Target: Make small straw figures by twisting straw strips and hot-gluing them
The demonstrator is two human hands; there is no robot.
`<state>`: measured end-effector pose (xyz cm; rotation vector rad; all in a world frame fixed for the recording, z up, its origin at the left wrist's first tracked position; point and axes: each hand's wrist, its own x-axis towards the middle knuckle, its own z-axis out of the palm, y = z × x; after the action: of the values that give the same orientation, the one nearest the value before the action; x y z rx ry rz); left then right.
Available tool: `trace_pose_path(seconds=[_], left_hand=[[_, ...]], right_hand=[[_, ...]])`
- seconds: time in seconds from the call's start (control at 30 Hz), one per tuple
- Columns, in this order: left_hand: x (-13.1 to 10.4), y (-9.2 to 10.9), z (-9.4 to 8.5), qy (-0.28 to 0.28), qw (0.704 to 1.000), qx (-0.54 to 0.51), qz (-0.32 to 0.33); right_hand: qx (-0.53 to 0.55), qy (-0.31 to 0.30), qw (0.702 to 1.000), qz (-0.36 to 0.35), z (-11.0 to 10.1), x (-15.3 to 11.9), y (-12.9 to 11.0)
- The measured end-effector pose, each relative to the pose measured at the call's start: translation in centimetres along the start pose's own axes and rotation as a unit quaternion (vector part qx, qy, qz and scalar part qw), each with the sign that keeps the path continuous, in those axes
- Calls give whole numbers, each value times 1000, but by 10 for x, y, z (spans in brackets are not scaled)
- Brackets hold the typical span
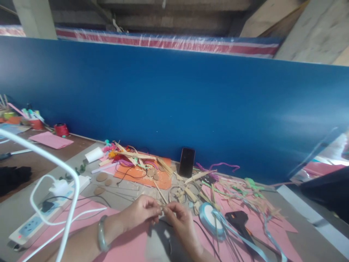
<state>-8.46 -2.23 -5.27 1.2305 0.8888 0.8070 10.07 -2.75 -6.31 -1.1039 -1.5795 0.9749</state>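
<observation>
My left hand, with a pale bangle on the wrist, is closed in a pinch. Its fingertips meet those of my right hand, which is pinched too. From between the fingertips a thin straw-coloured strip sticks up and away from me. What else the left fingers hold is too small to make out. Just right of my right hand stands a roll of light blue ribbon. Dried husk pieces lie behind the hands.
A power strip and a white cable are at the left. Dark phone leans on the blue partition. A black glue gun lies on pink paper. Orange paper carries craft scraps.
</observation>
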Motion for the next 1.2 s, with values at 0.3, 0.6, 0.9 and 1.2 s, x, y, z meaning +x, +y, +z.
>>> trace_pose_path(seconds=[0.3,0.6,0.9,1.2], left_hand=[[-1,5,-3,2,999,-30,-38],[-3,7,2,-1,996,-83,-44],[-4,8,1,-15,997,-61,-50],[-4,7,-2,-22,999,45,13]], right_hand=[[-11,-39,999,-2,-2,-3,-11],[27,-28,999,13,-6,0,-19],[47,-39,998,20,-2,-3,-13],[-59,-33,997,-33,4,-6,-6]])
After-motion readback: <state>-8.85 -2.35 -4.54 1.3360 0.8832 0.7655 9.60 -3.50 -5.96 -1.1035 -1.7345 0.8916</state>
